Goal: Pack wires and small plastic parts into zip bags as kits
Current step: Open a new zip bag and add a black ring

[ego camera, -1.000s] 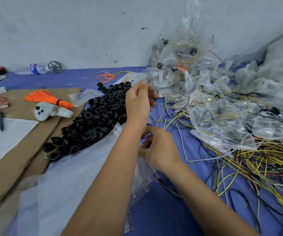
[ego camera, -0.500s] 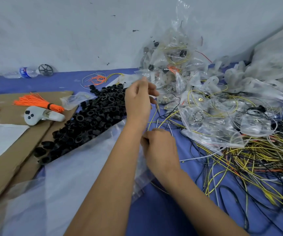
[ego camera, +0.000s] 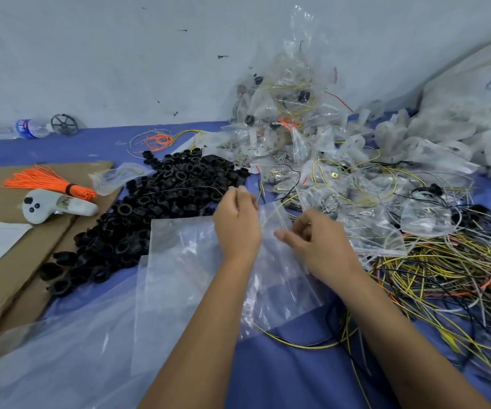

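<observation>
My left hand (ego camera: 236, 224) pinches thin wires and the upper edge of a clear zip bag (ego camera: 282, 278) in the middle of the blue table. My right hand (ego camera: 318, 246) holds the same bag at its right side, fingers curled on the plastic. A yellow wire shows through the bag between the two hands. A heap of black plastic rings (ego camera: 149, 214) lies just left of my left hand. Tangled yellow, black and white wires (ego camera: 444, 276) spread out to the right. Filled zip bags (ego camera: 297, 113) are stacked against the wall behind.
Flat clear plastic bags (ego camera: 90, 335) lie at the front left. On brown cardboard (ego camera: 17, 261) rest a bundle of orange ties (ego camera: 46, 181) and a white controller (ego camera: 52, 205). A water bottle (ego camera: 20, 128) lies by the wall. White plastic parts (ego camera: 459, 134) pile up far right.
My left hand has dropped from above the black rings down to the bag's upper edge. My right hand has moved right and up, and the bag now lies spread between both hands.
</observation>
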`<state>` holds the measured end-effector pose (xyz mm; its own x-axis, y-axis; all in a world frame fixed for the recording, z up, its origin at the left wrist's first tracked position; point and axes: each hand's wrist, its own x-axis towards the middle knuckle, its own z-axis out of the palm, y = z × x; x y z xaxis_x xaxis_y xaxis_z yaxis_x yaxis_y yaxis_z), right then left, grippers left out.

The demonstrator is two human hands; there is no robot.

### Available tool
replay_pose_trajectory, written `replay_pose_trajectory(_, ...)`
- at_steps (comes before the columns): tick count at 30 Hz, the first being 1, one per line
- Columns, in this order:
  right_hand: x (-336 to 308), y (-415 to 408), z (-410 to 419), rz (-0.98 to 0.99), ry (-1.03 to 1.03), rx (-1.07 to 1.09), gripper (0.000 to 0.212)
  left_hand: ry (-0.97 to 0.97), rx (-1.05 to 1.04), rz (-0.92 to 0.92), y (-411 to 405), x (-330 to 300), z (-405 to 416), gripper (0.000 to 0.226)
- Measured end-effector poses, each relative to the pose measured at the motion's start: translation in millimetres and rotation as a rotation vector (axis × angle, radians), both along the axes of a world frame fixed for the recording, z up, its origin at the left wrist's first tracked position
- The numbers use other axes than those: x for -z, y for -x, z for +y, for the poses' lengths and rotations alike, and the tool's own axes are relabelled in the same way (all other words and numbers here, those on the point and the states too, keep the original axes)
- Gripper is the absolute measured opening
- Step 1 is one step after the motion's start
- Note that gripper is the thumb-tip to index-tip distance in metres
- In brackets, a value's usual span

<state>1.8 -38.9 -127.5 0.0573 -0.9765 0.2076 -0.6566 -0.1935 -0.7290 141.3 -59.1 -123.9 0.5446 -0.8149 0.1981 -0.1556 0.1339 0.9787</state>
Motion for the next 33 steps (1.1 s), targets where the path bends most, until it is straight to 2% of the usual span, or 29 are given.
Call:
replay_pose_trajectory(4, 3, 6, 4, -0.08, -0.104, -0.076, 0.028, -0.064, -0.014, -0.117, -2, 16, 5, 0.034)
replay_pose_trajectory(7, 1, 2, 7, -0.082, -0.127, -0.137, 0.024, -0.002, -0.04, -0.141, -3, 4, 3, 0.035)
replay_pose_trajectory(10, -2, -19, 18, -0.209, -0.217, -0.344, 0.014, 0.084, -0.055, -0.156, -1, -15, -3, 0.034)
replay_pose_trajectory(12, 0, -34, 26, -0.17, -0.212, -0.426, 0.005, 0.128, -0.061, -0.152, 1, -27, -8, 0.033)
replay_pose_trajectory(14, 2, -41, 28, -0.122, -0.133, -0.391, 0.011, 0.175, -0.064, -0.153, 5, -34, -10, 0.033)
replay_pose_trajectory(16, -2, -37, 24, -0.119, -0.013, -0.252, 0.028, 0.238, -0.088, -0.179, 8, -36, -8, 0.031)
replay_pose_trajectory(18, -4, -26, 19, -0.117, 0.068, -0.087, 0.03, 0.283, -0.111, -0.203, 9, -29, -5, 0.029)
replay_pose_trajectory(20, -1, -13, 12, -0.022, 0.092, 0.034, 0.032, 0.247, -0.117, -0.23, 10, -16, -3, 0.029)
replay_pose_trajectory(23, 3, 1, 8, 0.169, 0.104, 0.106, 0.035, 0.086, -0.094, -0.256, 8, 7, 1, 0.033)
replay_pose_trajectory(27, -2, 4, 11, 0.229, 0.132, 0.044, 0.008, -0.087, -0.004, -0.381, -9, 26, 4, 0.038)
replay_pose_trajectory(31, -7, -2, 14, 0.223, 0.183, -0.086, 0.022, -0.099, 0.047, -0.477, -28, 25, 8, 0.041)
replay_pose_trajectory(33, -7, -4, 15, 0.281, 0.232, -0.128, 0.028, -0.119, 0.055, -0.512, -34, 24, 9, 0.042)
